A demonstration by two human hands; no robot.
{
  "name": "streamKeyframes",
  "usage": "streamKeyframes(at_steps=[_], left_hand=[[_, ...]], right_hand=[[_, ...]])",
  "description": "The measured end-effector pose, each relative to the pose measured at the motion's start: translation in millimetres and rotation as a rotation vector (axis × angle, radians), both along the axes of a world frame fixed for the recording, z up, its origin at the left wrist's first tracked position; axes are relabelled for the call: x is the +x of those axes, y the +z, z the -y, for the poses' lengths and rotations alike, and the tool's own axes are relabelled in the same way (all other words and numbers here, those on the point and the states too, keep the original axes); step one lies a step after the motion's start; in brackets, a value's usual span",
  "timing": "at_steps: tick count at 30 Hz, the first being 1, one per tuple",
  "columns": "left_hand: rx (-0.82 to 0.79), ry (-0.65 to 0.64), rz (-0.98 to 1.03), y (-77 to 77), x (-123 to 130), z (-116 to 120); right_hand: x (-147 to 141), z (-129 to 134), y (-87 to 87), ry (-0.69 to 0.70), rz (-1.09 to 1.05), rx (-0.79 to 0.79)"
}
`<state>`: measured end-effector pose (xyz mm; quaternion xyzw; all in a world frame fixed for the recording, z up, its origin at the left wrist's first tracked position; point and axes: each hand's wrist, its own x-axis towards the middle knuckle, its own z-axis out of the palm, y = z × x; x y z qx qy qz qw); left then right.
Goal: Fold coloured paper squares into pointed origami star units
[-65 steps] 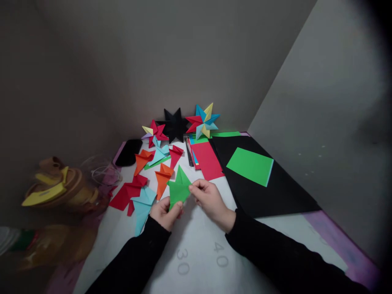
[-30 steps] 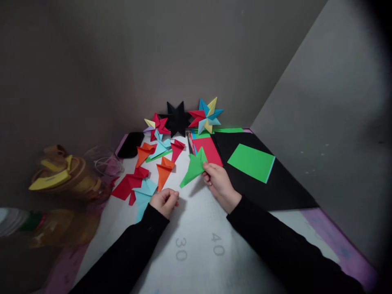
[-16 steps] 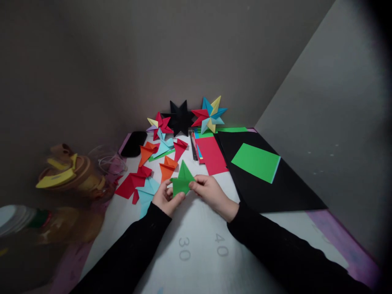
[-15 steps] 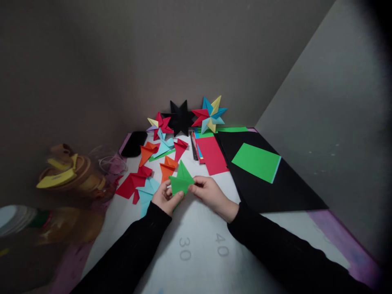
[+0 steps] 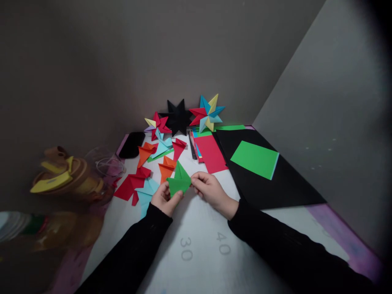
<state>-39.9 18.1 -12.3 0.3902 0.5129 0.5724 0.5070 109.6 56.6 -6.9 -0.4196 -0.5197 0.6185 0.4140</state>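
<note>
A green folded paper piece [image 5: 179,183] with a peak at the top is held up over the table. My left hand [image 5: 166,199] is closed on its lower left edge, thumb in front and fingers behind. At its right corner my right hand [image 5: 211,192] pinches the paper between thumb and fingertips. Behind it lie orange folded pieces [image 5: 167,166], a light blue one [image 5: 163,147] and a red one [image 5: 179,147]. Left of my left hand are another red folded piece [image 5: 130,185] and a light blue one [image 5: 147,191], partly hidden by the hand.
Paper stars, one black [image 5: 178,117] and one multicoloured [image 5: 208,113], lean at the wall. Red paper [image 5: 211,153] and a black sheet [image 5: 260,196] bearing green paper [image 5: 255,159] lie right. A phone [image 5: 132,145], a jar [image 5: 18,222] and a brown container [image 5: 82,175] stand left.
The green piece has turned slightly in my left hand. My right hand's fingers have shifted up along its right corner and drawn closer together. The view has moved a little.
</note>
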Motion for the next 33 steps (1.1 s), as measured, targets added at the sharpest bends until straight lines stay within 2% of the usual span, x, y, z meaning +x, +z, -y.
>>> streamKeyframes(at_steps=[3, 8, 15, 19, 25, 28, 31, 33], left_hand=[[-0.036, -0.020, -0.045, -1.3, -4, -1], [-0.093, -0.052, -0.011, -3.3, -9, -3], [-0.109, -0.039, -0.022, -3.3, -12, -6], [-0.115, -0.036, -0.033, -4.4, -11, -5], [-0.133, -0.103, 0.065, -0.9, -1, 4], [-0.170, -0.127, 0.232, 2.7, -3, 3], [-0.248, -0.149, 0.383, 6.0, -9, -1], [-0.222, -0.155, 0.294, 6.4, -11, -3]], right_hand=[[1, -1, -0.2, 0.069, 0.034, -0.007], [1, 0, 1.2, 0.126, 0.046, 0.004], [1, -3, -5.1, 0.091, -0.014, -0.042], [1, -1, -6.7, 0.097, 0.015, 0.013], [5, 1, -5.6, 0.035, 0.031, 0.080], [8, -4, -8.8, 0.033, -0.023, 0.061], [11, -7, -9.0, 0.107, 0.029, 0.154], [12, -8, -7.0, 0.183, 0.139, 0.299]])
